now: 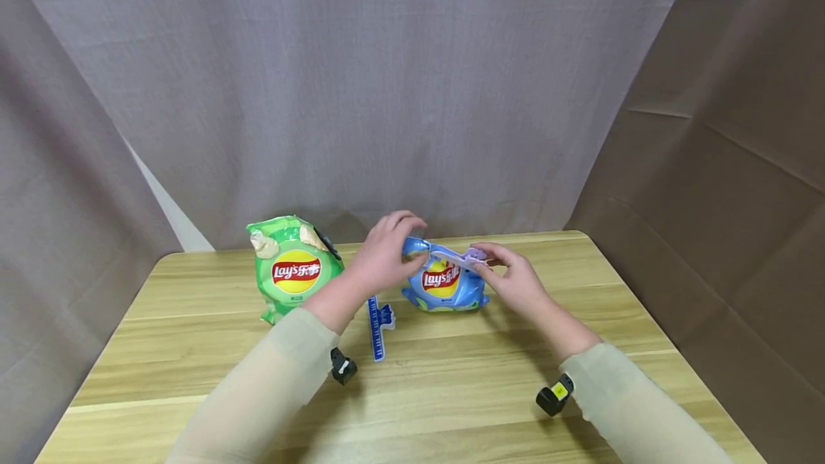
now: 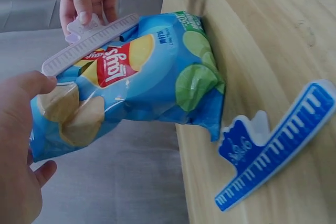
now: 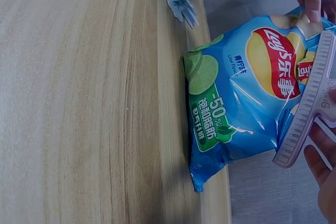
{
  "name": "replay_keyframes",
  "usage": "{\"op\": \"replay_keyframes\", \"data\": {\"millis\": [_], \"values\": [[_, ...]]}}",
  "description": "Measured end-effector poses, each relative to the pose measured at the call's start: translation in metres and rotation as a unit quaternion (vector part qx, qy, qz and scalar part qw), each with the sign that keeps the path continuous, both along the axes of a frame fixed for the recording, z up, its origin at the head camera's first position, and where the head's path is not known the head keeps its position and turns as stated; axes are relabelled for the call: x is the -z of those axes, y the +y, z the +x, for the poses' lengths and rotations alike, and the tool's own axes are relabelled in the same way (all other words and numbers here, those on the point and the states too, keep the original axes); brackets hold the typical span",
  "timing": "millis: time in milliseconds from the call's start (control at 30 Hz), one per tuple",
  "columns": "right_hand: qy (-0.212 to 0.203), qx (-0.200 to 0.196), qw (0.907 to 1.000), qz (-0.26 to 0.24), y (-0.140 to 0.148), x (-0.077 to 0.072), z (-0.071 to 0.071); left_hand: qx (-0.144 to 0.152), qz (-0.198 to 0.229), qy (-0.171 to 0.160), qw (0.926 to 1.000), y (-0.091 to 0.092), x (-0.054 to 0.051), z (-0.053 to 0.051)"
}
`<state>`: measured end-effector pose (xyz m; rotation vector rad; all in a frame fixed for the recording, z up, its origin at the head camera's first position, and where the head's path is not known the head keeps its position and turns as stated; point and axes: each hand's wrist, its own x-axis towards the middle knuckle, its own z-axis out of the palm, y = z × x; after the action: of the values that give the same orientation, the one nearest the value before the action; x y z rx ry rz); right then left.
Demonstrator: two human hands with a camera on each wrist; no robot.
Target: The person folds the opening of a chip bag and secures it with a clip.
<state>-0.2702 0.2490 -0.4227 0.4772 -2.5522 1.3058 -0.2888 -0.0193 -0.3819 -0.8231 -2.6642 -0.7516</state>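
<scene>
In the head view, a blue Lay's chip bag sits toward the far edge of the wood-grain surface, its logo facing the wearer. The left hand curves round the bag's upper left corner, thumb on the front. The right hand, at the upper right, pinches a lilac piano-keyboard clip by its handle, the bar lying across the bag's upper part. Left of this, a green Lay's chip bag sits on the surface, with chips printed on its front and a dark piece at its upper right edge, too small to tell. Between the two bags and nearer the wearer lies a blue piano-keyboard clip. A grey curtain hangs behind.

In the left wrist view, the left thumb touches one end of the lilac clip, while another fingertip shows past the bag's edge. The right hand has its fingers at the clip's handle. The blue bag bulges, with printed chips and limes; its foil hides whatever is inside. The blue clip lies flat on the surface, apart from the bag.

In the right wrist view, the blue bag reads "Lime Flavor" and "-50%". A left fingertip touches its front near the top, and the right hand holds the lilac clip's handle. Part of the green bag shows at the top edge; its contents are likewise hidden.
</scene>
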Motion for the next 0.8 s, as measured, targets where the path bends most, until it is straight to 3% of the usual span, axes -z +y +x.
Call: {"op": "replay_keyframes", "data": {"millis": [500, 800], "values": [[0.0, -0.01, 0.9999, 0.011, 0.001, 0.002, 0.001, -0.014, 0.065, -0.036, 0.9971, -0.017, 0.018, 0.008], [0.02, -0.023, 0.9995, 0.005, 0.001, 0.002, -0.001, -0.029, 0.068, -0.052, 0.9959, -0.021, 0.024, 0.01]]}}
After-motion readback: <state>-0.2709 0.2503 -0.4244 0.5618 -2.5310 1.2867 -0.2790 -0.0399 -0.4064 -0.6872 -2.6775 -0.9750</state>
